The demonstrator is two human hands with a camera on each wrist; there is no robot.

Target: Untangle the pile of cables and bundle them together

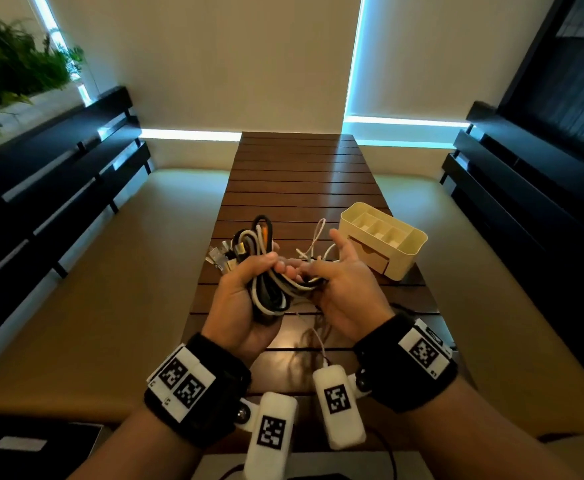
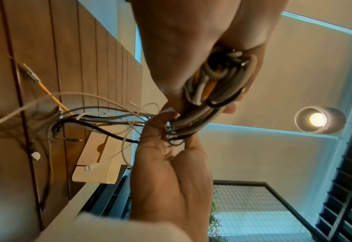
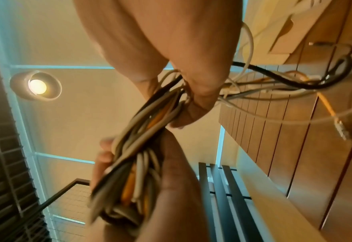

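Note:
A bundle of cables [image 1: 266, 275] in white, grey, black and yellow is folded into a loose coil, and my left hand [image 1: 266, 268] grips it around the middle above the table. In the left wrist view the coil [image 2: 210, 88] sits inside the curled fingers of my left hand [image 2: 181, 41]. My right hand [image 1: 318, 268] pinches the strands where they leave the coil; its thumb sticks up. The right wrist view shows my right hand [image 3: 200, 91] curled round those strands beside the coil [image 3: 142, 147]. Loose ends trail down, among them a yellow cable [image 3: 328, 108] and a thin white cable [image 1: 318, 233].
A cream organiser box [image 1: 404, 258] with several compartments stands on the slatted wooden table [image 1: 294, 174], just right of my right hand. Several metal plugs [image 1: 219, 258] stick out left of the coil. Cushioned benches with dark rails flank the table. A black object [image 1: 34, 441] lies at the near left.

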